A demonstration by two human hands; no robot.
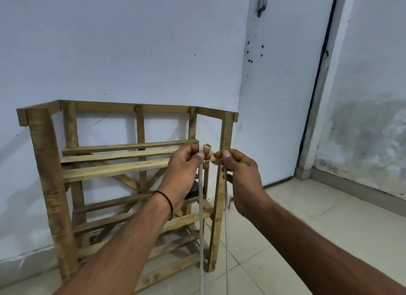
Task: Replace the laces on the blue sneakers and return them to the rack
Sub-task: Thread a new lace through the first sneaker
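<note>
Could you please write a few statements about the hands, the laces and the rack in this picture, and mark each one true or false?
1. The left hand and the right hand each pinch a strand of white lace. True.
2. The rack is made of metal. False: it is built of wooden slats and posts.
3. A black band sits on the left wrist. True.
4. The white lace lies coiled on the floor. False: both strands hang straight down from the fingers and run out of the bottom of the picture.

Soft, even light fell; the rack cast faint shadows behind it; the door frame right of it bowed.
</note>
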